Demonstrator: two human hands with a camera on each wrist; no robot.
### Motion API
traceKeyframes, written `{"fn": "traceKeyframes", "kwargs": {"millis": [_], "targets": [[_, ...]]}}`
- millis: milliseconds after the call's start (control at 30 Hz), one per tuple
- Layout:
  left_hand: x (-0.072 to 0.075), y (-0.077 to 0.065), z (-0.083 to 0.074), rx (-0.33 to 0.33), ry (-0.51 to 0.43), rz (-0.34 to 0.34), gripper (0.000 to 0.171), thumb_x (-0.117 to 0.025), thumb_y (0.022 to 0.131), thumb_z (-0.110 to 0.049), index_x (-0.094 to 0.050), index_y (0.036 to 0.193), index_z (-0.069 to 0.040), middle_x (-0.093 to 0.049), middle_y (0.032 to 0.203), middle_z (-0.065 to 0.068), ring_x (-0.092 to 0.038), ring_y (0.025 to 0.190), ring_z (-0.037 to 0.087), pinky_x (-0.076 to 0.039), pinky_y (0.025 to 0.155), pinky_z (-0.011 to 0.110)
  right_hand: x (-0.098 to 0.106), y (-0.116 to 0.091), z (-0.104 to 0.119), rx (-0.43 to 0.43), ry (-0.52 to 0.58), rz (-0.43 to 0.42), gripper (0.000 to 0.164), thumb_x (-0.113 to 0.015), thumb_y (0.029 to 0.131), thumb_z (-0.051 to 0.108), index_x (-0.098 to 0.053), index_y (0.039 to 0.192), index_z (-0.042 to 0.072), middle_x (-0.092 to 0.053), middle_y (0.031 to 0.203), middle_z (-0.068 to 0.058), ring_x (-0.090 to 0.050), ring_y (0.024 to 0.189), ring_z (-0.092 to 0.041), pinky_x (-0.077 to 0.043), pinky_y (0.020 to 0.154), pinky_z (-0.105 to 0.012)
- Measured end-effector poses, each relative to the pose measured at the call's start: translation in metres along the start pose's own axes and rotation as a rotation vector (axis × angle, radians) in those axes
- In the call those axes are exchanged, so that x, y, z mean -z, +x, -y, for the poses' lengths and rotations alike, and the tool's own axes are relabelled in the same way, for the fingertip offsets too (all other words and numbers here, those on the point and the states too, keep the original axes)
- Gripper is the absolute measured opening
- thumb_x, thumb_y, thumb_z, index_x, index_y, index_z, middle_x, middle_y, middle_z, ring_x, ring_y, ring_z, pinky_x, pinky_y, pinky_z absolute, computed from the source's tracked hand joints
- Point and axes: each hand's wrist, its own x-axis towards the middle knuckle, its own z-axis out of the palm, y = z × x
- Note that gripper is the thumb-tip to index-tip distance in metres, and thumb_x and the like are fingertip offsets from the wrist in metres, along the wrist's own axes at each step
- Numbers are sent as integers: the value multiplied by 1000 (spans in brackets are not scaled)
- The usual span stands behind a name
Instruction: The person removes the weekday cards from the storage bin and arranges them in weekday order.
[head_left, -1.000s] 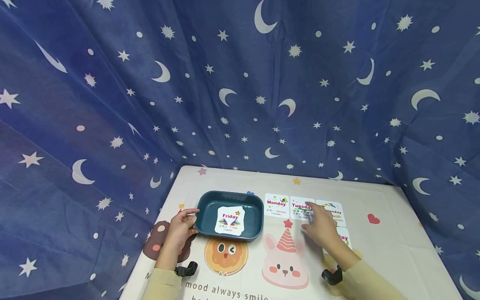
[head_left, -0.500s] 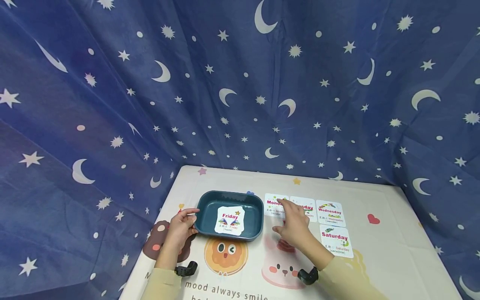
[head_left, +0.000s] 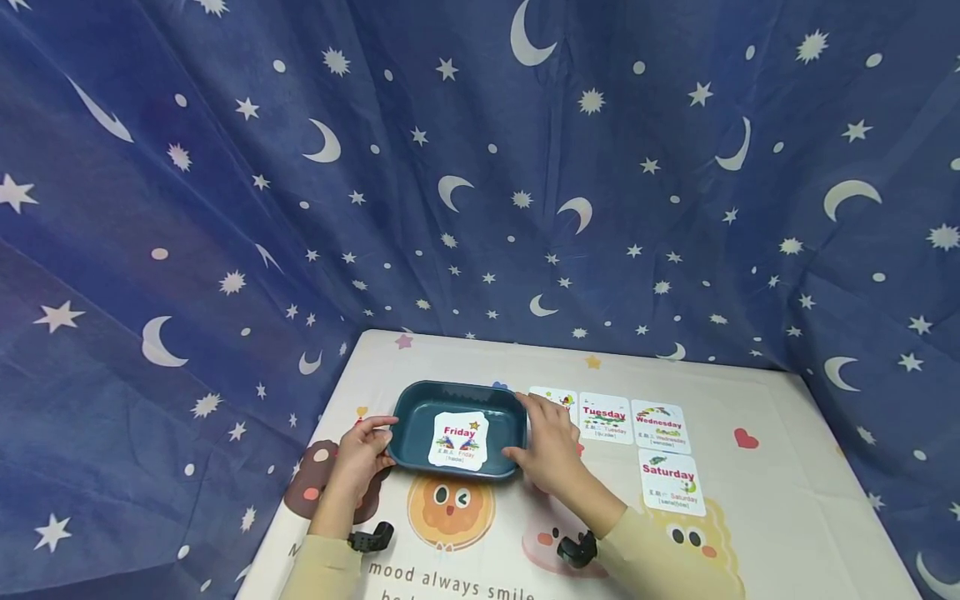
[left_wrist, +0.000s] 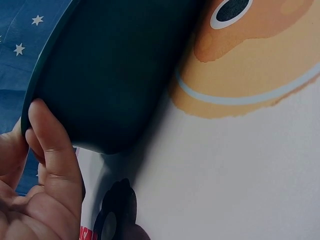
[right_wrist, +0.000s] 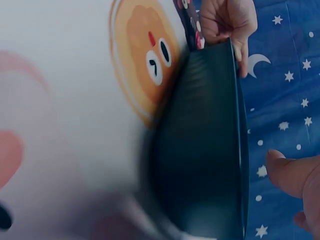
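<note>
In the head view a dark teal rectangular tray stands at the middle left of the table. A Friday card lies in it, on top of other white card edges. My left hand grips the tray's left end; the left wrist view shows fingers pinching its rim. At the tray's right end is my right hand, fingers spread and loosely bent, holding nothing. Its thumb is apart from the rim in the right wrist view. Behind this hand the Monday card is partly hidden.
To the right lie a Tuesday card and a Wednesday card in a row, with a Saturday card below. The printed tablecloth meets a blue star-patterned curtain at the back.
My right hand has moved left from the Tuesday and Wednesday cards, past Monday, to the tray's right end. The Saturday card is uncovered. My left hand has stayed on the tray.
</note>
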Motion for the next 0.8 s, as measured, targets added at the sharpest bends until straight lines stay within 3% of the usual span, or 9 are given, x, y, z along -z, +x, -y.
{"fn": "traceKeyframes", "kwargs": {"millis": [233,600,800], "targets": [[1,0,1,-2,9,0,34,-55,109,-1,-63,142,2,-57,90,6,-59,70,15,-59,65,26,-14,8,19,43,11,4,103,-101,74,30,-46,161,22,-45,165,-12,-36,151,-41,-28,118,-69],[0,-1,0,-9,29,-4,34,-55,109,-1,-62,142,2,-59,94,7,-57,70,15,-59,64,26,-40,17,36,58,-56,-4,105,-103,71,30,-48,160,24,-44,165,-14,-35,151,-41,-29,116,-66],[-1,-1,0,-6,26,-3,34,-55,110,-2,-63,143,1,-59,96,8,-58,72,16,-59,65,26,-46,22,41,87,-99,35,106,-102,74,33,-44,162,25,-43,165,-13,-35,151,-41,-32,113,-63]]}}
